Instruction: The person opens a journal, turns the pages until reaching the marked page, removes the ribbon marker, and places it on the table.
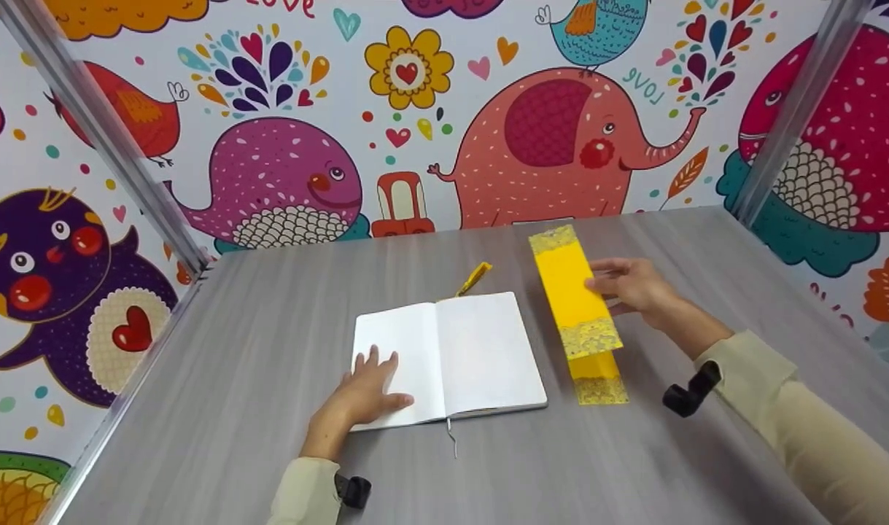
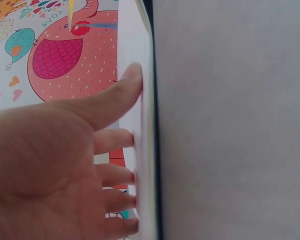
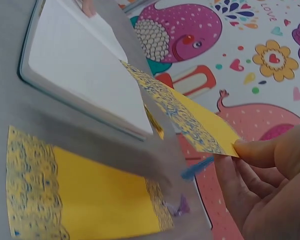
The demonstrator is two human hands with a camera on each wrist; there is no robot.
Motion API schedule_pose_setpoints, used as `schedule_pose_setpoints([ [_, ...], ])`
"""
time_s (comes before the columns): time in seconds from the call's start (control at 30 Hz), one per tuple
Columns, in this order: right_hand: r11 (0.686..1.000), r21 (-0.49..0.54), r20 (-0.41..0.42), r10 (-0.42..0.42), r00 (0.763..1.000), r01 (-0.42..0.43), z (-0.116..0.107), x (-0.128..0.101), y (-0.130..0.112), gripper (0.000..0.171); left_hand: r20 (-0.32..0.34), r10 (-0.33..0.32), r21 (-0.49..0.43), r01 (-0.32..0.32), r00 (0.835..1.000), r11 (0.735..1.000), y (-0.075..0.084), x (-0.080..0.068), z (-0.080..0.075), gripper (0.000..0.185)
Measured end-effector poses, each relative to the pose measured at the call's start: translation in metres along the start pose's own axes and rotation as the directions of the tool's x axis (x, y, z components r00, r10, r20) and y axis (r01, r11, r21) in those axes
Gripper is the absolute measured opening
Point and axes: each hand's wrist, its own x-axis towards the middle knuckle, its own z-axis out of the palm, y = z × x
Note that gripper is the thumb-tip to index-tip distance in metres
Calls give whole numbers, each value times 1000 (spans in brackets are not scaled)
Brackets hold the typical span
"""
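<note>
An open notebook (image 1: 488,354) with blank white pages lies on the table. My left hand (image 1: 364,390) rests on its left page with the fingers spread; in the left wrist view the thumb and fingertips (image 2: 132,75) touch the paper. To the notebook's right, my right hand (image 1: 637,288) holds a yellow paper strip (image 1: 564,277) with patterned ends above the table. The right wrist view shows the thumb and fingers pinching its edge. Beneath it a second yellow strip (image 3: 105,192) with similar patterned ends lies flat, partly hidden in the head view.
A yellow utility knife (image 1: 475,278) lies just behind the notebook. The notebook's ribbon (image 1: 453,437) trails toward the front. A small blue object (image 3: 196,168) and a purple one (image 3: 181,206) show near the lying strip. Printed panels with metal posts (image 1: 109,138) border the table.
</note>
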Motion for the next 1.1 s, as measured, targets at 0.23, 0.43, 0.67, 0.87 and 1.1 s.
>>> schedule_pose_setpoints([
  [0.23,997,42,-20,59,998,-58,-26,10,9,61,-18,-1,-21,1,1000,1000,-5,-4,-3,79],
  [0.43,992,82,-63,106,992,-101,-48,23,15,64,-15,-3,-22,3,1000,1000,-4,-4,-3,79],
  [0.67,987,108,-136,129,982,-115,-63,42,20,64,-11,-15,0,15,1000,1000,3,1,0,79],
  [0.87,985,119,-140,143,980,-126,-68,51,28,65,-3,1,13,-1,1000,1000,5,2,1,78],
  [1.1,979,130,-97,172,980,-159,-66,50,48,65,1,-10,1,10,1000,1000,0,0,-1,78],
])
